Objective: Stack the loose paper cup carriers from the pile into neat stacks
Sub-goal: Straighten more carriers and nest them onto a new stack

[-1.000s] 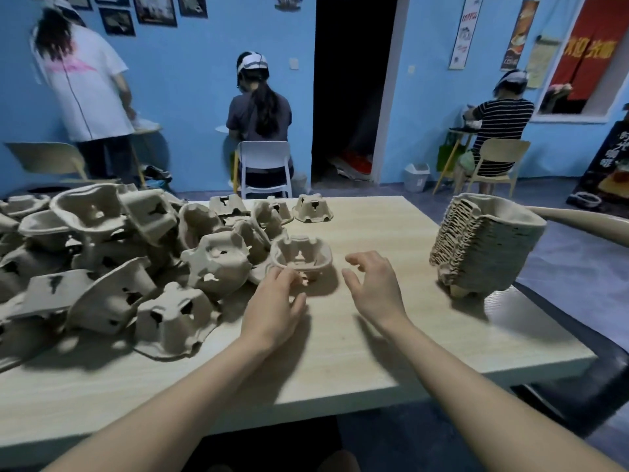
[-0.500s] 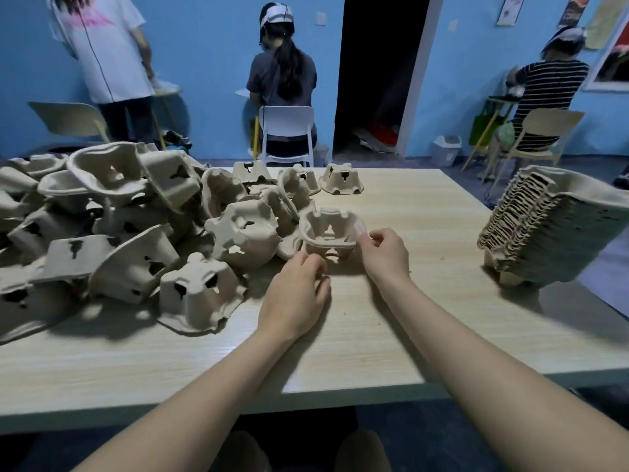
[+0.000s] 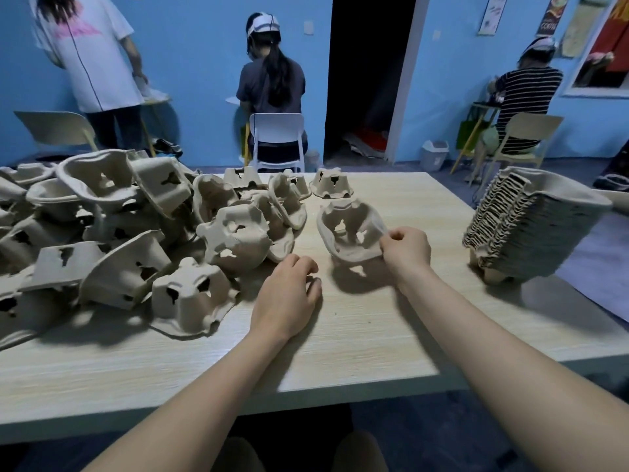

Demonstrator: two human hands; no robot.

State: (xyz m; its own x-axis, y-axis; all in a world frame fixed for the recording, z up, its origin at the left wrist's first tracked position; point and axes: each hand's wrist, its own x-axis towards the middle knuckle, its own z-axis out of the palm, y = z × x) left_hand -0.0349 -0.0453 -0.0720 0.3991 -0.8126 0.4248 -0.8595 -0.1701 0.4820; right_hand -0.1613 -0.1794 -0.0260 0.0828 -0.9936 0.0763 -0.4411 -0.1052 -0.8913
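Pulp carrier now lifted, tilted | right hand pinching | left hand released

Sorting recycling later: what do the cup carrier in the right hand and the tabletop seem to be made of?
Cup carrier: seemingly moulded paper pulp, matte grey-beige, with rough, ragged-edged holes. Tabletop: pale wood-grain surface with a faint sheen, probably laminate over board; solid wood cannot be ruled out.
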